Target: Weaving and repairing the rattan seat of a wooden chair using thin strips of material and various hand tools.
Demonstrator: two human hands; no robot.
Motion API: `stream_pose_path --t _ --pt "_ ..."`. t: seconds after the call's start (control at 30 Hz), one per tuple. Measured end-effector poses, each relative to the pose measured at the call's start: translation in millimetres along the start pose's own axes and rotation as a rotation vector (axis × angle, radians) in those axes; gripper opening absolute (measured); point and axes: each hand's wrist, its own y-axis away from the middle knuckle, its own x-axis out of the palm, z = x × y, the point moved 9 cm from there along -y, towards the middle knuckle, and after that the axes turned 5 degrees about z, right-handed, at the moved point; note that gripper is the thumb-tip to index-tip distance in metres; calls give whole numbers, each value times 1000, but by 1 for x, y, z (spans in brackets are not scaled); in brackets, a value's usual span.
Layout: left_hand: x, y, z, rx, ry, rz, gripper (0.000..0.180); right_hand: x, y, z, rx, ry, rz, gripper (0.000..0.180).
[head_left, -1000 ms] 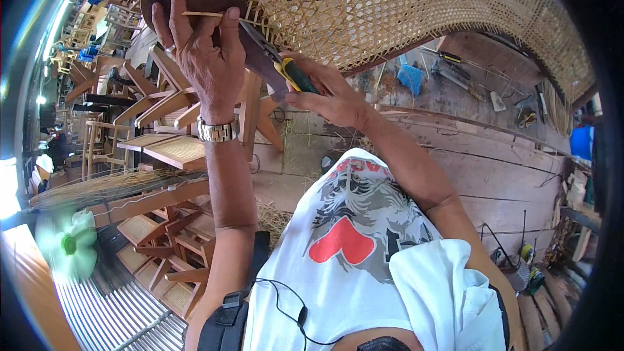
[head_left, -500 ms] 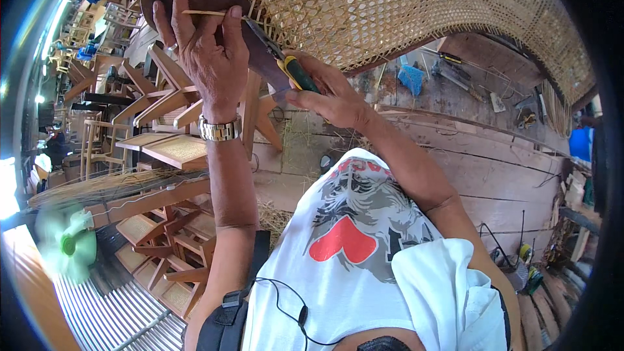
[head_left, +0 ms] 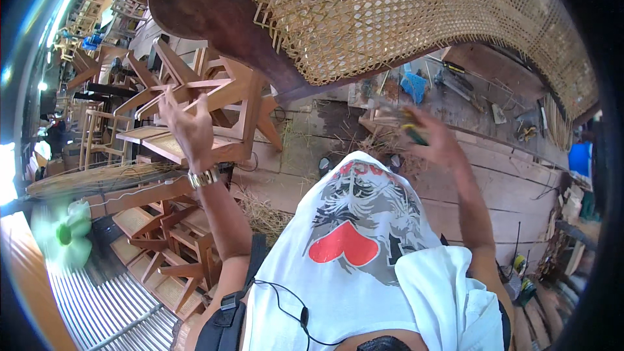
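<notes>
Woven cane panel (head_left: 416, 19) overhead; left hand (head_left: 185, 127) released, right hand (head_left: 432, 140) grip grasping a blurred yellow-green tool (head_left: 411, 131).

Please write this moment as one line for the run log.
left hand: raised, apart from woven cane panel | right hand: blurred, grips yellow-green tool | chair frames behind

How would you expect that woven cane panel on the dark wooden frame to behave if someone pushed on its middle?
The woven cane panel would probably flex a little and spring back, since it is an open lattice of thin strands. It looks light for its size. Loose strand ends at its edge near the dark wooden frame suggest that it could snag or fray there.
</notes>
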Motion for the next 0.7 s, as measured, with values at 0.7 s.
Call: stream_pose_path --t 0.7 --pt "12 21 -156 512 211 -299 27 -185 78 -302 807 760 -825 64"
